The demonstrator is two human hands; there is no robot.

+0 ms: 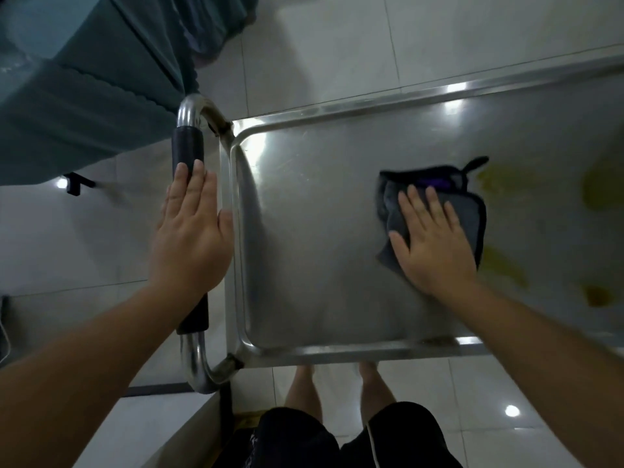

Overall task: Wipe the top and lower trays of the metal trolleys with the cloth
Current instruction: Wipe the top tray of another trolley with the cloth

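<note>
The metal trolley's top tray (304, 204) fills the middle and right of the head view, shiny with a raised rim. A folded dark grey cloth (472, 211) with black edging lies on the tray, and my right hand (435, 241) presses flat on it with straight, spread fingers. Yellowish stains (499, 184) mark the tray to the right of the cloth. My left hand (192, 231) rests flat, fingers straight, on the trolley's push handle (187, 146), a chrome tube with a black grip at the tray's left end.
A teal fabric-covered piece of furniture (84, 96) stands at the upper left, close to the handle. White floor tiles (337, 45) surround the trolley. My legs in black shorts (304, 434) stand against the tray's near edge. A low white ledge (141, 430) sits at lower left.
</note>
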